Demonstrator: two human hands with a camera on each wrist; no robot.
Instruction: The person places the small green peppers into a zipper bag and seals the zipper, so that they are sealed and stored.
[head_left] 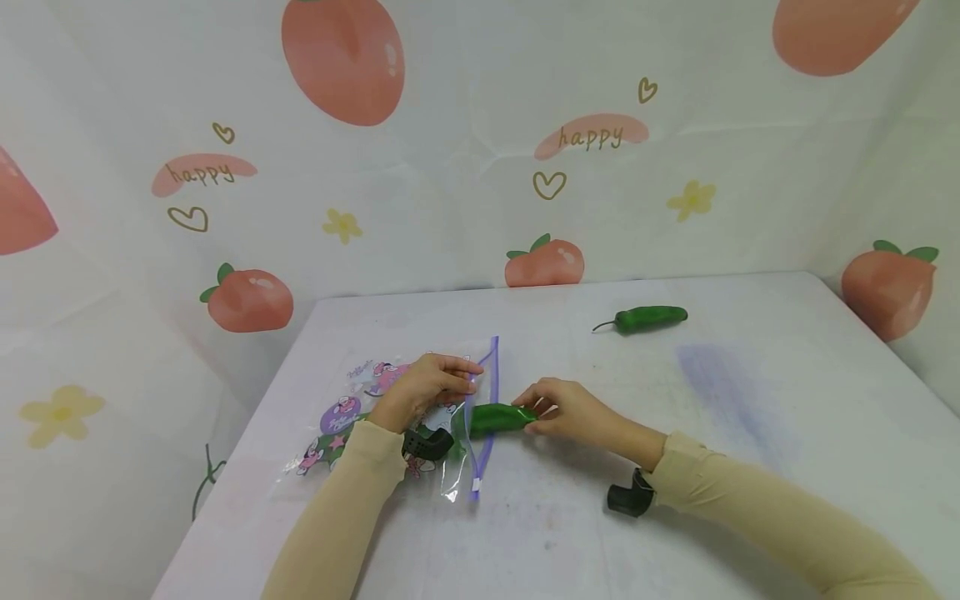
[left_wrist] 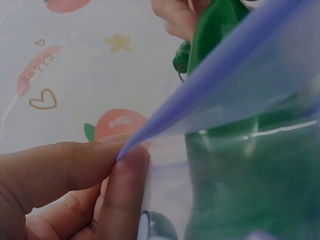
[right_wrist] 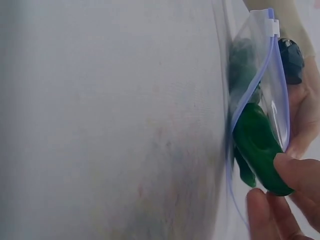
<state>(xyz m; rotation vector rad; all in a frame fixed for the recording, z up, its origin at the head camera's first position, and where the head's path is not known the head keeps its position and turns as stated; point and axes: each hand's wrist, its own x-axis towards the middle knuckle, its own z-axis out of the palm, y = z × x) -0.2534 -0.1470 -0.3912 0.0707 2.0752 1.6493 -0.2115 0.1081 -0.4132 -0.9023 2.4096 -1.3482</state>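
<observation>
A clear zip bag (head_left: 450, 483) with cartoon print and a purple slider edge lies on the table, its mouth facing right. My left hand (head_left: 427, 387) pinches the rim of that mouth between thumb and finger, as the left wrist view shows close up. With thumb and fingers, my right hand (head_left: 573, 417) grips one end of a green pepper (head_left: 498, 418). The pepper's other end is inside the bag's mouth, also seen in the right wrist view, where the pepper (right_wrist: 257, 142) passes between the purple rims. More green shows through the bag's printed plastic.
Another green pepper (head_left: 648, 318) with a thin stem lies at the back right of the white table (head_left: 585, 517). Behind the table hangs a cloth (head_left: 450, 183) printed with peaches. Each wrist wears a black camera mount, such as the right one (head_left: 632, 496).
</observation>
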